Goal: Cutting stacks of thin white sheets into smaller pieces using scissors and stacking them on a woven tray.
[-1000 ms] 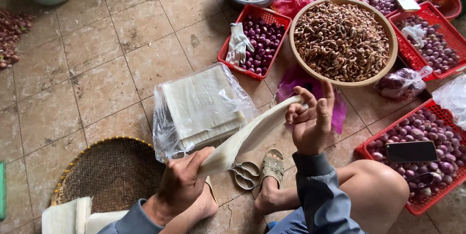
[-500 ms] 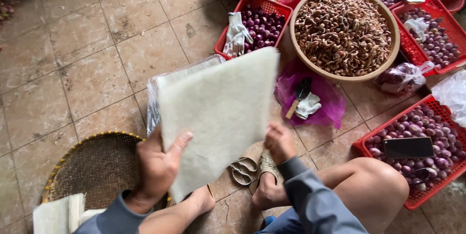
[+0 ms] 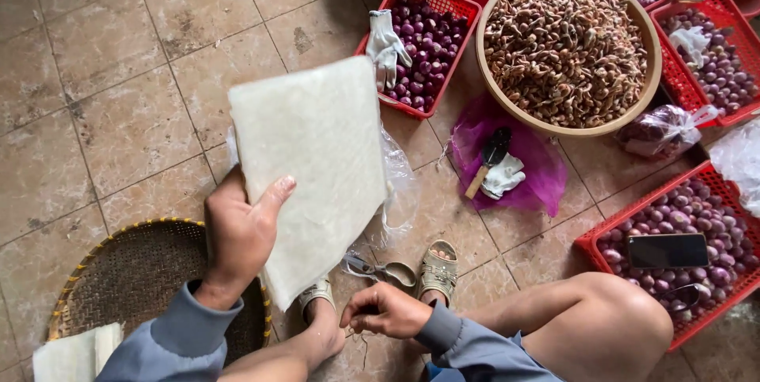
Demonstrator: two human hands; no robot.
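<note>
Head view | left hand (image 3: 237,235) alone grips white sheet (image 3: 313,168) | right hand (image 3: 384,311) released it, now loosely curled, empty

The left hand (image 3: 237,235), in a grey-blue sleeve, is raised with the thumb spread across and the fingers closed behind what is gripped, while the right hand (image 3: 385,311) is lowered near the sandalled feet, fingers curled loosely downward, beside a bent bare knee.

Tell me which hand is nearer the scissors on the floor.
Right. The right hand hangs just below the scissors, almost touching; the left hand is off to their left, holding up the pale sheet.
</note>
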